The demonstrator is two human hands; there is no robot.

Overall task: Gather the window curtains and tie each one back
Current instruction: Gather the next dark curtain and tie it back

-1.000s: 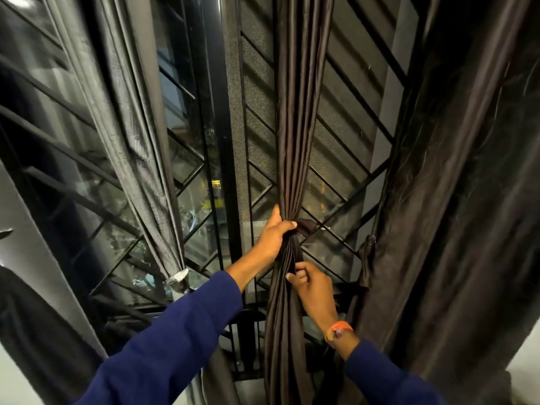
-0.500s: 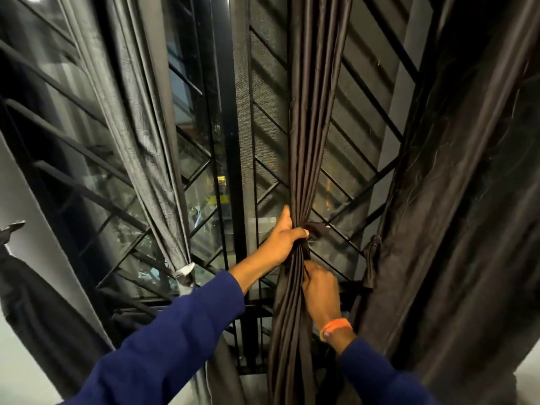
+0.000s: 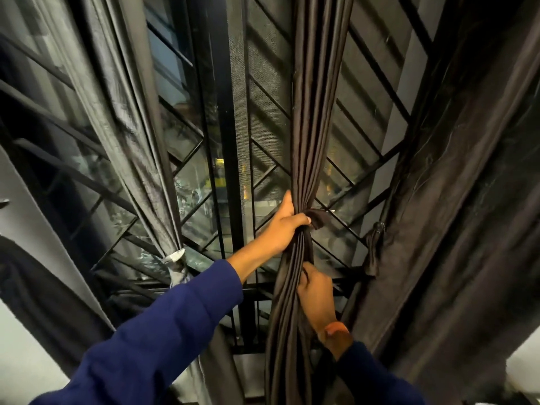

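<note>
A dark brown middle curtain [image 3: 314, 112] hangs gathered into a narrow bunch in front of the window. My left hand [image 3: 282, 226] grips the bunch at its waist, thumb across the front, where a dark tie-back end [image 3: 320, 218] sticks out to the right. Just below, my right hand [image 3: 317, 296] holds the curtain's folds from the right, fingers tucked into the fabric. A grey left curtain [image 3: 122, 135] is gathered and tied with a pale band [image 3: 175, 257]. A dark right curtain [image 3: 467, 200] hangs wide, with a short tie [image 3: 375, 244] at its left edge.
Behind the curtains are a black window grille [image 3: 377, 159] with diagonal bars, a vertical black frame post [image 3: 225, 112] and a mesh screen [image 3: 263, 83]. A pale wall [image 3: 23, 346] lies at lower left.
My right hand has slid lower and deeper into the folds below the left hand. The left hand keeps its grip at the waist. The view has shifted slightly.
</note>
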